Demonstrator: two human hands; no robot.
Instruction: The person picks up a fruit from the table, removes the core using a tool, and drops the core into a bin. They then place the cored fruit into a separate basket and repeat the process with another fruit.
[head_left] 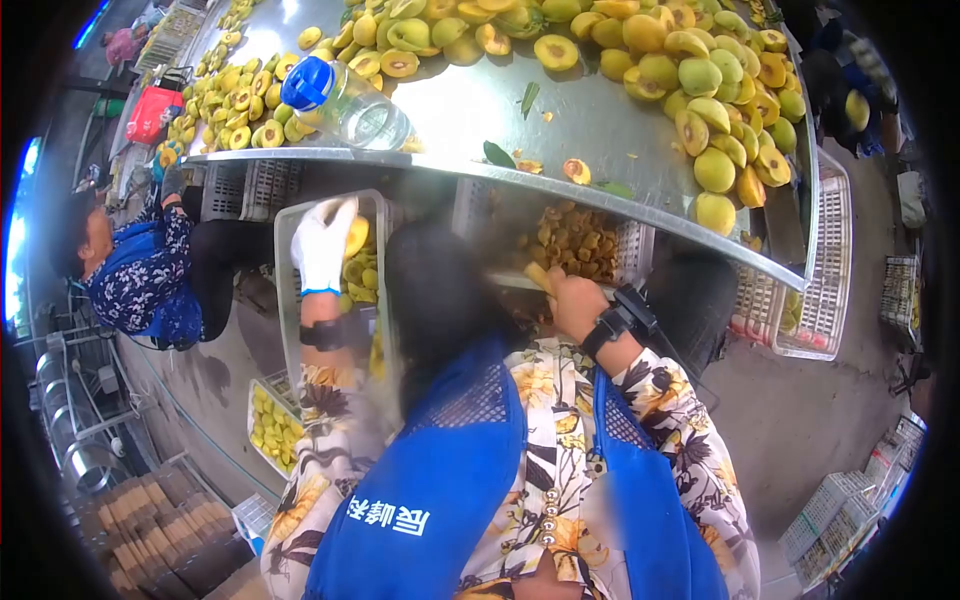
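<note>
My left hand (322,245), in a white glove, is over a white crate (290,330) at the table's near edge. Its fingers are closed on a yellow peach half (357,236). More yellow-green peach pieces (362,275) lie in the crate under it. My right hand (578,305), bare with a dark band on the wrist, is closed around a light tan handle (540,278); the tool's other end is blurred. Just beyond this hand, brown peach stones (575,240) fill a container under the table edge.
Heaps of whole and halved peaches (715,110) cover parts of the metal table (470,105). A blue-capped clear bottle (365,110) lies on it. White crates (800,300) stand at the right. Another person (140,260) sits at the left.
</note>
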